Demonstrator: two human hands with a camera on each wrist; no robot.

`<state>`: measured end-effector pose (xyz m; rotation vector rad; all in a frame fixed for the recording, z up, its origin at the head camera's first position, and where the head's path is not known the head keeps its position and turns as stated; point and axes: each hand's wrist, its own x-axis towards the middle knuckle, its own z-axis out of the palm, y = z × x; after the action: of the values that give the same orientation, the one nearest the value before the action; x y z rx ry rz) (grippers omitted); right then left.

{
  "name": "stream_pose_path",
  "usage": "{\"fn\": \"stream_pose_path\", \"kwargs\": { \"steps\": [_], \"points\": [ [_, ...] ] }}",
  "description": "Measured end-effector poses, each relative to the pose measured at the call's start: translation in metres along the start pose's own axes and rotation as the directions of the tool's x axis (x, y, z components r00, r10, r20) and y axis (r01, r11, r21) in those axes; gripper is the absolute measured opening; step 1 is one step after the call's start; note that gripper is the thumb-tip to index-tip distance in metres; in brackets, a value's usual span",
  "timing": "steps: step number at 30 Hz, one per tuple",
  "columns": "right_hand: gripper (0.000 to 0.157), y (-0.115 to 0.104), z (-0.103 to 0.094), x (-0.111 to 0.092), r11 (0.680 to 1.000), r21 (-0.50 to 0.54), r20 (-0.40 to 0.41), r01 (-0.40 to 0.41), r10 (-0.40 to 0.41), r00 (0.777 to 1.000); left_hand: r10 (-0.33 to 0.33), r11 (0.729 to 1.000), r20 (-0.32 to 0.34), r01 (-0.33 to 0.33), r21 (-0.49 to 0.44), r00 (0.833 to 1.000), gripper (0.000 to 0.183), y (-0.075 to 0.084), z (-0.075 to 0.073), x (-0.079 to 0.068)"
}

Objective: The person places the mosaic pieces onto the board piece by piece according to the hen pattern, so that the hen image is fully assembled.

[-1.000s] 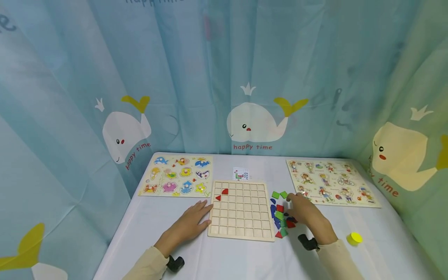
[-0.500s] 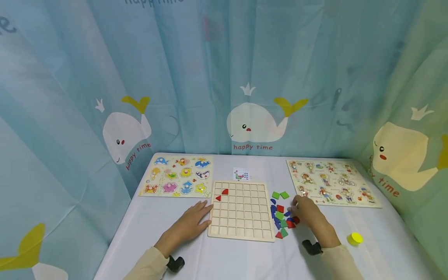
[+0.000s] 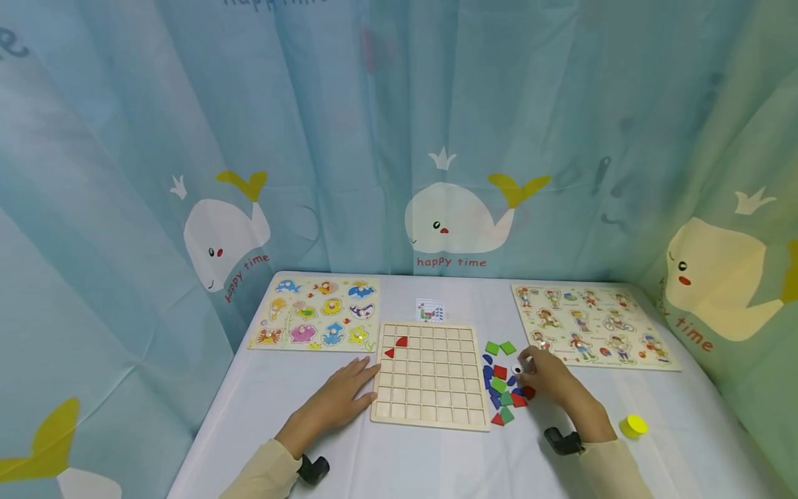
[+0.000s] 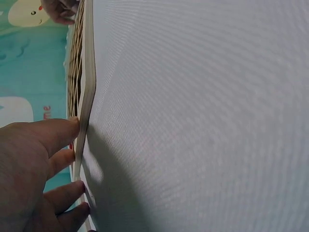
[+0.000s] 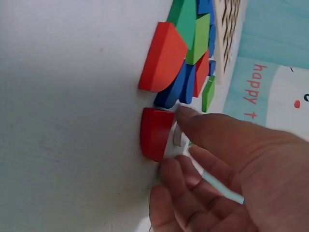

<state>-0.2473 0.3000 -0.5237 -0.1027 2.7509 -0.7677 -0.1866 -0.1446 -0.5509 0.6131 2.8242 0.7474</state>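
Note:
My left hand (image 3: 339, 395) lies with fingers extended at the left edge of the wooden grid board (image 3: 434, 418); in the left wrist view its fingertips touch the board's side. Two red pieces, a quarter-round one (image 3: 402, 342) and a triangle (image 3: 389, 353), sit in the grid's upper left. Right of the board, my right hand (image 3: 548, 378) pinches a small white round piece with a dark centre (image 3: 516, 370) between thumb and fingers. Close under that hand are a red curved piece (image 5: 157, 133), another red piece (image 5: 163, 58) and blue pieces (image 5: 171, 92).
Green squares (image 3: 508, 348) and several blue, red and green pieces (image 3: 499, 384) lie beside the board. A pattern card (image 3: 430, 310) is behind it. A sea-animal puzzle (image 3: 318, 315) stands left, a figure puzzle (image 3: 592, 326) right, and a yellow cylinder (image 3: 633, 426) near the right forearm.
My right hand has drawn back from the green squares, slightly right and toward me. The white round piece now shows at its fingertips. The left hand has stayed put.

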Motion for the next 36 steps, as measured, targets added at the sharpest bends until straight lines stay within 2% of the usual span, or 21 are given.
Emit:
{"fn": "stream_pose_path", "kwargs": {
  "steps": [3,7,10,17,20,27,36],
  "points": [
    [0.035,-0.0008,0.0005,-0.0007,1.000,0.000,-0.002,0.019,-0.019,1.000,-0.003,1.000,0.003,0.003,0.000,1.000,0.057,0.0007,-0.0003,0.0000],
    [0.027,-0.0013,0.0014,-0.0011,1.000,-0.008,0.004,0.027,-0.027,1.000,-0.007,1.000,0.007,0.007,0.001,1.000,0.057,0.0010,-0.0004,-0.0002],
    [0.026,-0.0005,0.0017,-0.0015,1.000,0.015,-0.004,0.014,-0.014,1.000,-0.007,1.000,0.007,0.007,0.007,1.000,0.057,0.0005,0.0000,0.0005],
    [0.023,0.0010,0.0001,-0.0029,0.998,0.045,-0.011,0.039,-0.039,0.999,-0.021,1.000,0.009,0.021,0.008,1.000,0.058,-0.0005,0.0013,0.0023],
    [0.026,0.0007,-0.0003,-0.0031,0.998,0.061,-0.007,0.021,-0.021,1.000,-0.021,1.000,0.010,0.021,0.001,1.000,0.058,-0.0005,0.0013,0.0024],
    [0.028,0.0013,0.0002,-0.0029,0.997,0.042,-0.006,0.063,-0.062,0.998,-0.024,1.000,0.010,0.023,0.003,1.000,0.058,-0.0011,0.0019,0.0019],
    [0.024,-0.0011,0.0045,0.0017,1.000,0.001,-0.049,0.027,-0.027,0.998,-0.021,1.000,0.014,0.021,0.008,1.000,0.058,-0.0023,0.0024,0.0019]
  ]
}}
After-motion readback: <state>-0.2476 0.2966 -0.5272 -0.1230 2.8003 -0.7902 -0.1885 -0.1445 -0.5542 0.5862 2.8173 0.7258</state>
